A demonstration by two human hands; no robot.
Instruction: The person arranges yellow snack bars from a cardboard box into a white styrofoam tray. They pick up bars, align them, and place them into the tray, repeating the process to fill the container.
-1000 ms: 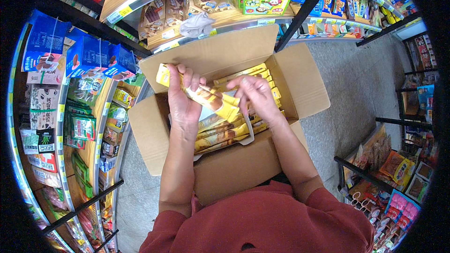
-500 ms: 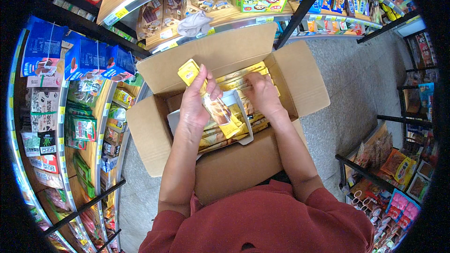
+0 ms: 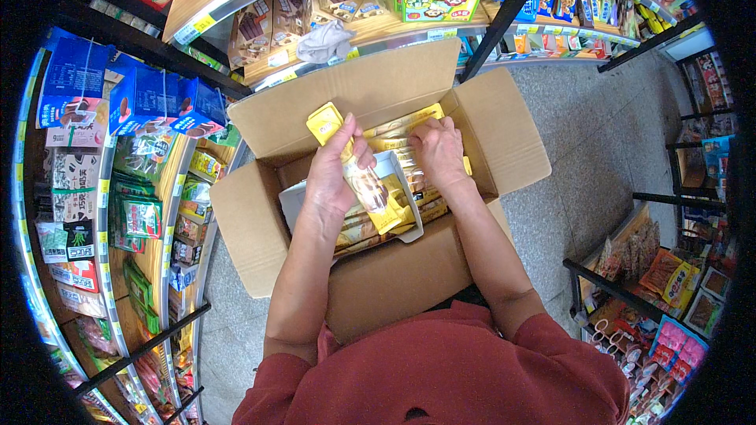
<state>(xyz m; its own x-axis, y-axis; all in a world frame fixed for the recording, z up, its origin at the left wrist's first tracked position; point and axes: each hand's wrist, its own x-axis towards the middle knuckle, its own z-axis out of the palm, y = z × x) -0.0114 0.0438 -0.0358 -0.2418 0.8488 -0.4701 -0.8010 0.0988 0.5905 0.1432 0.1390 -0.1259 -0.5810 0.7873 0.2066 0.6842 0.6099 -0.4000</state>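
Here, left fingers [image 3: 346, 153] are closing around one yellow pack [image 3: 358, 173]; right fingers [image 3: 429, 142] are gripping packs [image 3: 394, 127] in the mostly full box [image 3: 378, 86].

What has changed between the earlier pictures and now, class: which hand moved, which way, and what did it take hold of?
The left hand has lifted one long yellow packet up out of the cardboard box, its top end now clear of the others. The right hand stays down on the yellow packets in the box. Box and shelves are unchanged.
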